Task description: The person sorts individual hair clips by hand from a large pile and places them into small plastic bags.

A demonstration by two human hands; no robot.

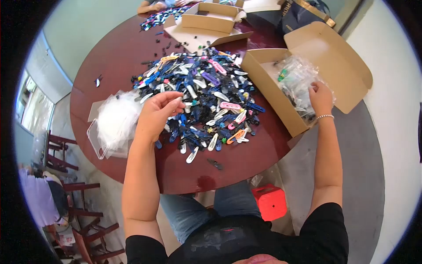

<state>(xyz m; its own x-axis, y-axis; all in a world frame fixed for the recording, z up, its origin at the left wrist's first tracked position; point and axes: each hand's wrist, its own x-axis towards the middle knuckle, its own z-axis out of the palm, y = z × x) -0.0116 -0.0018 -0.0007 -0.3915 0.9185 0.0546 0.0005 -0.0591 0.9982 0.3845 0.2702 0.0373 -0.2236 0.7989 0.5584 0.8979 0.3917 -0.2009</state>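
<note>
A big heap of snap hair clips (pixel 211 105) in black, white, blue, pink and orange covers the middle of the round table. Over its left side, my left hand (pixel 160 112) is closed in a pinch, thumb against forefinger; whatever is between the fingertips is too small to name. My right hand (pixel 321 100) is over the open cardboard box (pixel 272 94), at the clear plastic bags (pixel 301 77) inside. Its fingers are curled closed, and the bags partly blend with them, so I cannot make out what they hold.
A stack of empty clear bags (pixel 116 119) lies in a tray at the left. Another cardboard box (pixel 209 20) stands at the back, near a second clip pile (pixel 160 17) and another person's hands (pixel 158 6). A red stool (pixel 270 202) is below the table's near edge.
</note>
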